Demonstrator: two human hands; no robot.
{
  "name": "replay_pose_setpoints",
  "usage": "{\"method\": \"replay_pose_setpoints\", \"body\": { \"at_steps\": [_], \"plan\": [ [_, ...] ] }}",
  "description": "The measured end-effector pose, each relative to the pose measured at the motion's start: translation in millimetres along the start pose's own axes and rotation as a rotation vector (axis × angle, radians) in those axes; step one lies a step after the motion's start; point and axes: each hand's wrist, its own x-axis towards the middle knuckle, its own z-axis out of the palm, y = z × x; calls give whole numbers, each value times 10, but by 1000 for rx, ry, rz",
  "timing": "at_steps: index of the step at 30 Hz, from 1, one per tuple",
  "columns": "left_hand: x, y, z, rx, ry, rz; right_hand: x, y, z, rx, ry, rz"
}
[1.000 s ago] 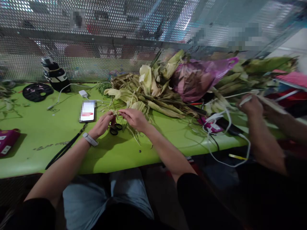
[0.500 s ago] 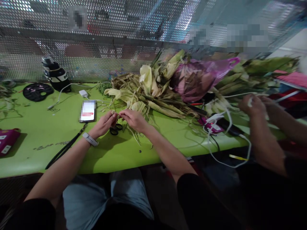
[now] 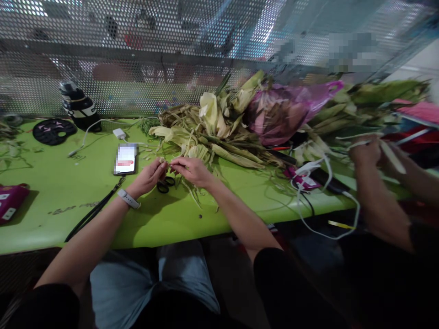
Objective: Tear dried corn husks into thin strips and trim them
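My left hand (image 3: 150,176) and my right hand (image 3: 192,171) meet fingertip to fingertip over the green table (image 3: 61,192), both pinching a small piece of pale dried corn husk (image 3: 165,161). Thin husk strips (image 3: 192,194) trail down from under my right hand. Black-handled scissors (image 3: 165,183) lie on the table just below my fingers. A big pile of corn husks (image 3: 212,130) sits right behind my hands. A white band is on my left wrist.
A lit phone (image 3: 125,159) with a black lanyard lies left of my hands, a white charger and cable (image 3: 118,133) behind it. A purple plastic bag (image 3: 284,112) rests on the pile. Another person's hands (image 3: 366,153) handle husk strips at the right. A perforated metal screen (image 3: 144,55) backs the table.
My hands have stayed nearly in place, fingers closing a little tighter on the husk piece. The other person's hands at the right have shifted and pulled a strip.
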Motion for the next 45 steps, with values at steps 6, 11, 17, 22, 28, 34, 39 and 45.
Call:
{"method": "replay_pose_setpoints", "body": {
  "at_steps": [6,11,17,22,28,34,39,45],
  "plan": [
    [-5,-12,13,5,10,21,-2,-28,2,27,2,25],
    [-9,-25,17,2,-29,8,-7,-32,7,11,-26,60],
    [2,-22,13,-59,-30,-13,-17,-51,37,-264,10,42],
    [-1,22,4,-173,-37,-121,-18,-44,31,-341,-27,27],
    [-15,21,-8,-82,-38,-122,-21,-47,43,-399,-78,15],
    [-14,-13,5,43,-20,-77,-40,-91,54,-448,-135,-5],
    [-19,-1,22,111,36,-60,-33,-115,95,-542,-159,-33],
    [-23,-22,10,86,14,-102,-25,-113,76,-474,-169,11]
  ]
}}
